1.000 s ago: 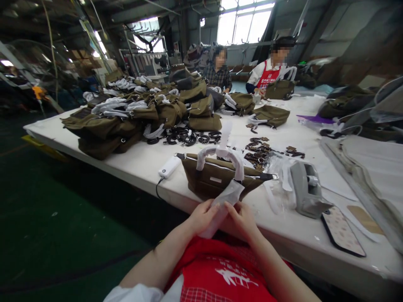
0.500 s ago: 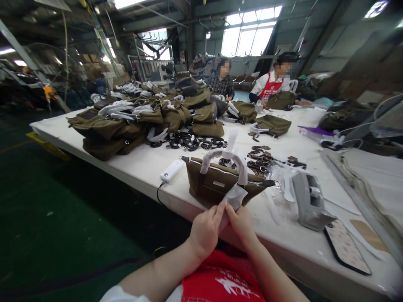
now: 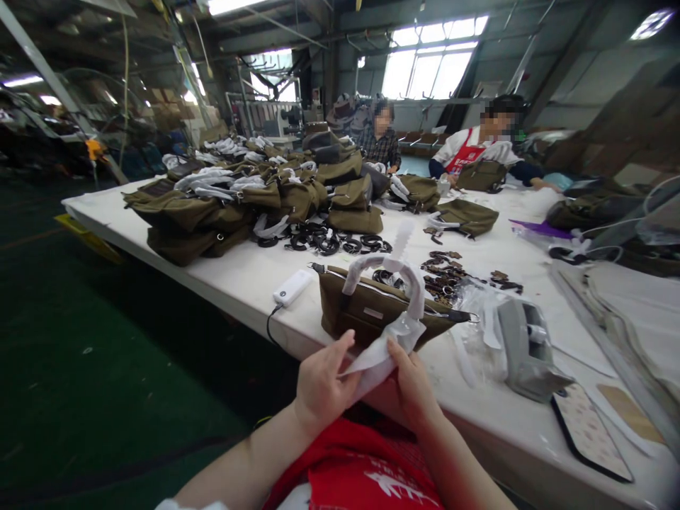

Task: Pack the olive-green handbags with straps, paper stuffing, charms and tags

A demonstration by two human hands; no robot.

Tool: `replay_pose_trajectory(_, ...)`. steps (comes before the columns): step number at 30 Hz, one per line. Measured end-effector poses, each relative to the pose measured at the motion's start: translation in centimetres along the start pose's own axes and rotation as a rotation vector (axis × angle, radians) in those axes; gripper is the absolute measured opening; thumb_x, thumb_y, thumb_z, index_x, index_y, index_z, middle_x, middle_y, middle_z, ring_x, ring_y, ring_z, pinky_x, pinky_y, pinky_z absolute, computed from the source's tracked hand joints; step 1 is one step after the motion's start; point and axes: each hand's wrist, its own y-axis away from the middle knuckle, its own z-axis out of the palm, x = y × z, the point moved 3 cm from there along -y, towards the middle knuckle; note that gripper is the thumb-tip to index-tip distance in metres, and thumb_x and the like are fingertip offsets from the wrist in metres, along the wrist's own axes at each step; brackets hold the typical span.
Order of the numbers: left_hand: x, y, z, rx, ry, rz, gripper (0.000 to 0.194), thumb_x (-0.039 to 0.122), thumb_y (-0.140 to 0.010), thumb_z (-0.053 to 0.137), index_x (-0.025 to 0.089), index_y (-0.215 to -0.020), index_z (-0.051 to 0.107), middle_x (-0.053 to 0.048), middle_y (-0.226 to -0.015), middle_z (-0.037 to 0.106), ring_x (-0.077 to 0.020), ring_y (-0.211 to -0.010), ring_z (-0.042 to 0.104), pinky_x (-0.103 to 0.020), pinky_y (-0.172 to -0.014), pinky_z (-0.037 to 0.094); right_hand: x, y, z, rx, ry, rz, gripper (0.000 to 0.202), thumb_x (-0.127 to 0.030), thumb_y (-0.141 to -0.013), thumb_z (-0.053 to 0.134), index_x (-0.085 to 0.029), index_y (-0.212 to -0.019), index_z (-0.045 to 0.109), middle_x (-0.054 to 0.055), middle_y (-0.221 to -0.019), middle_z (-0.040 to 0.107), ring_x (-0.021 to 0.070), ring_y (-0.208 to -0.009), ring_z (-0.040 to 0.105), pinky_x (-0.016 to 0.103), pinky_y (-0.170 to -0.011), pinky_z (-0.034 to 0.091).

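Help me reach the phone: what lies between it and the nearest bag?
In the head view, a grey tape dispenser and some clear plastic lie between the nearest bag and the phone.

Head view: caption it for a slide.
Right hand gripping a translucent white wrapping strip, left hand at its near end, before an olive-green fabric handbag.
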Motion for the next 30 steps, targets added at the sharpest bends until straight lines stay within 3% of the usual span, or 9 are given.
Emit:
replay_pose_trajectory(2, -1.1, 0.2, -1.1, 0.110, 0.192, -0.173, 0.064, 0.040, -0.081, 0.068, 0.021, -0.139, 0.047, -0.015, -0.129, 0.061, -0.0230, -0.093, 0.067, -0.035, -0.086, 0.054, -0.1, -0.1, 0.2, 0.056, -0.076, 0.013, 0.042, -0.057, -0.073, 0.067, -0.016, -0.082, 0.064, 0.004, -0.071, 0.064, 0.0196, -0.066, 0.056, 0.029, -0.056, 0.047)
replay_pose_trajectory(5, -1.5, 0.4, -0.6, -0.010, 0.506, -0.352, 0.066, 0.046, -0.080, 0.067, 0.017, -0.136, 0.049, -0.016, -0.130, 0.059, -0.0218, -0.090, 0.066, -0.033, -0.077, 0.056, -0.3, -0.3, 0.7, 0.053, -0.080, 0.008, 0.040, -0.056, -0.074, 0.066, -0.017, -0.082, 0.064, 0.004, -0.071, 0.065, 0.0201, -0.066, 0.058, 0.029, -0.057, 0.047)
replay_pose_trajectory(10, -0.3, -0.2, 0.1, -0.056, 0.680, -0.276, 0.030, 0.030, -0.087, 0.056, 0.021, -0.111, 0.071, -0.009, -0.130, 0.061, -0.0264, -0.119, 0.055, -0.038, -0.101, 0.046, 0.0, -0.3, 0.7, 0.028, 0.004, -0.012, 0.043, -0.060, -0.077, 0.061, -0.017, -0.075, 0.063, 0.004, -0.067, 0.064, 0.0203, -0.063, 0.058, 0.029, -0.054, 0.047)
replay_pose_trajectory(13, -0.2, -0.4, 0.2, -0.082, 0.814, -0.356, 0.016, 0.022, -0.078, 0.060, 0.019, -0.079, 0.075, -0.008, -0.130, 0.059, -0.0288, -0.117, 0.056, -0.036, -0.089, 0.052, 0.2, -0.4, 0.1, 0.037, 0.042, -0.013, 0.046, -0.063, -0.078, 0.059, -0.017, -0.073, 0.061, 0.003, -0.062, 0.061, 0.0188, -0.059, 0.056, 0.028, -0.051, 0.045)
replay_pose_trajectory(17, -0.6, -0.1, 0.5, -0.208, 1.051, -0.467, 0.029, 0.040, -0.075, 0.062, 0.016, -0.086, 0.075, -0.011, -0.139, 0.051, -0.0298, -0.103, 0.061, -0.033, -0.067, 0.055, 0.8, -1.0, -0.6, 0.024, 0.010, 0.013, 0.046, -0.063, -0.077, 0.061, -0.017, -0.077, 0.062, 0.003, -0.066, 0.061, 0.0178, -0.061, 0.055, 0.027, -0.052, 0.045)
replay_pose_trajectory(22, -1.1, 0.0, 1.1, -0.210, 0.788, -0.541, 0.043, 0.055, -0.074, 0.068, 0.014, -0.080, 0.075, -0.015, -0.129, 0.059, -0.0306, -0.104, 0.061, -0.038, -0.082, 0.054, 1.3, -1.1, -1.1, -0.045, 0.086, -0.014, 0.051, -0.068, -0.077, 0.059, -0.017, -0.073, 0.062, 0.003, -0.064, 0.061, 0.0169, -0.060, 0.054, 0.027, -0.054, 0.044)
replay_pose_trajectory(24, -1.3, 0.1, 1.8, -0.219, 0.720, -0.535, 0.045, 0.049, -0.070, 0.076, 0.018, -0.102, 0.073, -0.013, -0.129, 0.061, -0.0311, -0.113, 0.058, -0.038, -0.089, 0.052, 1.0, -0.6, -1.7, -0.098, 0.082, -0.022, 0.052, -0.068, -0.077, 0.059, -0.016, -0.074, 0.062, 0.003, -0.066, 0.063, 0.0169, -0.062, 0.056, 0.027, -0.057, 0.046)
replay_pose_trajectory(27, -2.2, 0.6, 3.7, -0.367, 0.849, -0.577, 0.079, 0.049, -0.070, 0.077, 0.027, -0.139, 0.047, -0.012, -0.130, 0.060, -0.0284, -0.110, 0.060, -0.039, -0.086, 0.052, -0.5, 0.2, -4.0, -0.211, 0.140, -0.066, 0.055, -0.070, -0.082, 0.051, -0.016, -0.074, 0.063, 0.003, -0.062, 0.064, 0.0164, -0.058, 0.058, 0.027, -0.057, 0.046)
replay_pose_trajectory(30, -3.6, 1.2, 6.1, -0.711, 0.859, -0.588, 0.077, 0.057, -0.063, 0.079, 0.014, -0.124, 0.060, -0.016, -0.114, 0.068, -0.0289, -0.103, 0.063, -0.036, -0.087, 0.049, -3.6, 0.4, -9.7, -0.020, 0.261, -0.259, 0.055, -0.067, -0.087, 0.045, -0.016, -0.078, 0.064, 0.004, -0.059, 0.064, 0.0164, -0.054, 0.058, 0.028, -0.054, 0.046)
